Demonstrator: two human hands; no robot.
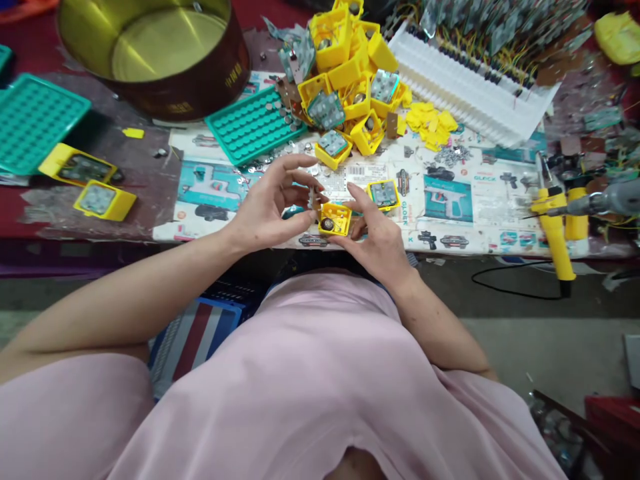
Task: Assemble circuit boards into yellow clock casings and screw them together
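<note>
Both hands [320,217] pinch a small yellow plastic box [335,219] with one button cell seated, unfilled yellow boxes [350,67] heaped at twelve o'clock.

Both hands meet over the surface [465,230] edge, the right hand [376,233] steadying a small yellow case [335,219] while the left hand [270,207] pinches what looks like a tiny metal part [312,197].

A workbench [150,180] carries printed paper [465,200], yellow housings [350,60], teal trays [253,123], a tin [160,60].
</note>
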